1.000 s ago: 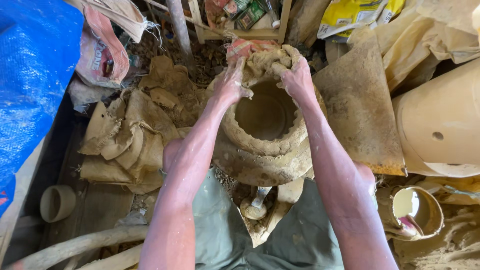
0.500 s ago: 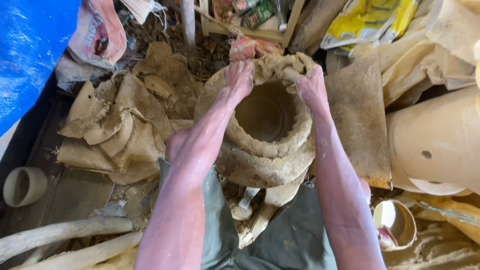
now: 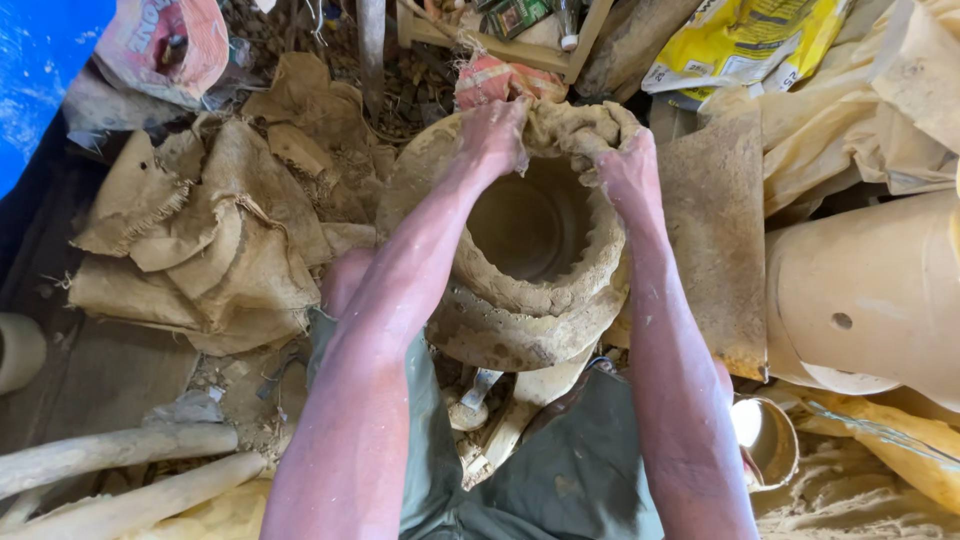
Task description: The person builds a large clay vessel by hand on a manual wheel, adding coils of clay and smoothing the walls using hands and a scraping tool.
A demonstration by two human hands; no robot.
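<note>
A rough, wide-mouthed clay pot (image 3: 520, 300) stands between my knees, its wall built of thick coils and its inside hollow and dark. A thick roll of wet clay (image 3: 570, 125) lies along the pot's far rim. My left hand (image 3: 492, 135) grips the left end of that roll and presses it onto the rim. On the right side my right hand (image 3: 628, 168) clasps the other end against the rim. Both forearms are smeared with pale clay.
Crumpled burlap sacks (image 3: 200, 230) lie to the left, with pale wooden poles (image 3: 110, 455) below them. A clay-coated board (image 3: 715, 230) leans beside the pot on the right, next to a large tan clay cylinder (image 3: 870, 290). A small metal pot (image 3: 765, 440) sits by my right knee.
The view has shifted and drawn closer to the pot. Both hands stay on the far rim, working the clay roll down along it.
</note>
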